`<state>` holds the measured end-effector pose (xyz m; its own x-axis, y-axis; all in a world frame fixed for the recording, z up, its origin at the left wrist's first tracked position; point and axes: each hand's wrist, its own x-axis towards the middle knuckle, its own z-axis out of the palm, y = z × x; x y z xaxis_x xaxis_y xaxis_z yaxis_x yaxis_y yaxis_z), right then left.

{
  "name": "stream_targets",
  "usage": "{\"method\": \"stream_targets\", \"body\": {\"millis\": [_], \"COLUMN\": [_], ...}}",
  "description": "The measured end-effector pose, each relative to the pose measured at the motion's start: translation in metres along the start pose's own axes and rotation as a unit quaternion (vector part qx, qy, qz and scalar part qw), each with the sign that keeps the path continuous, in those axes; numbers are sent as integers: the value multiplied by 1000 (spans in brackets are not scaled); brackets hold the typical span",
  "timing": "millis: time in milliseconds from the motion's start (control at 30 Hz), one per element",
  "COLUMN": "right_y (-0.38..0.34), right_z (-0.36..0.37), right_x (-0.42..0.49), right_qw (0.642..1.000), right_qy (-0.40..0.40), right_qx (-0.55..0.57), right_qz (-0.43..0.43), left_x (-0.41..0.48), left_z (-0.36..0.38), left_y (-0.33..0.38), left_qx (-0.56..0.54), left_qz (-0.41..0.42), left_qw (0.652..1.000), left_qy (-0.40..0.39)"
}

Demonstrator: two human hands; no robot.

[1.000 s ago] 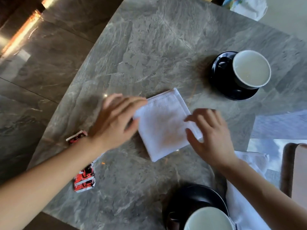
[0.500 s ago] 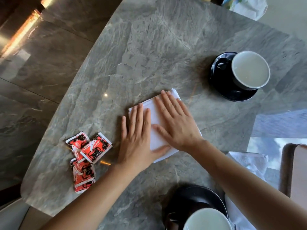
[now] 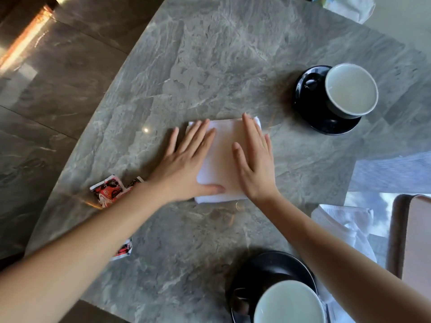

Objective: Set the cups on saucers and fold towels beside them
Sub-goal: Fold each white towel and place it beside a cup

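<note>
A folded white towel [image 3: 225, 159] lies flat in the middle of the grey marble table [image 3: 210, 66]. My left hand [image 3: 186, 164] rests palm down on its left half, fingers spread. My right hand [image 3: 255, 164] presses flat on its right edge. A dark cup with a pale inside [image 3: 351, 90] stands on a black saucer [image 3: 310, 108] at the far right. A second cup [image 3: 288, 304] sits on another black saucer [image 3: 268, 266] at the near edge, partly cut off by the frame.
Red and white sachets [image 3: 107, 191] lie left of my left forearm, one more sachet [image 3: 123, 249] nearer me. Another white cloth [image 3: 345, 220] lies under my right arm. A brown tray edge [image 3: 412, 241] is at the right. The table's left edge drops to a tiled floor.
Both hands went from holding the towel's sides to lying flat on it. They have since slid apart, uncovering the towel's middle, and the towel now lies squarer to me.
</note>
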<state>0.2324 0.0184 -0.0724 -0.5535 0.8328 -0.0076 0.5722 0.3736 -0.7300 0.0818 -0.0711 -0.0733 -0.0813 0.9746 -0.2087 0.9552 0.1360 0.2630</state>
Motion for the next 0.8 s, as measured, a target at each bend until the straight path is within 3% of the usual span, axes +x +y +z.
{"method": "stream_targets", "body": {"millis": [167, 333, 600, 700, 800], "right_y": [1, 13, 11, 21, 38], "right_z": [-2, -9, -10, -33, -58], "right_x": [-16, -29, -29, -34, -45], "right_qw": [997, 981, 976, 979, 960], "right_qy": [-46, -79, -93, -94, -60], "right_qx": [-69, -178, -198, -161, -199], "right_qz": [-12, -23, -12, -80, -189], "left_x": [15, 15, 15, -4, -32], "left_z": [-10, -9, -16, -27, -32], "left_y": [-24, -23, -21, -11, -3], "left_qx": [51, 35, 37, 15, -47], "left_qz": [69, 70, 74, 100, 140], "left_qw": [996, 996, 994, 995, 981], "left_qy": [-38, -44, -71, 23, 122]}}
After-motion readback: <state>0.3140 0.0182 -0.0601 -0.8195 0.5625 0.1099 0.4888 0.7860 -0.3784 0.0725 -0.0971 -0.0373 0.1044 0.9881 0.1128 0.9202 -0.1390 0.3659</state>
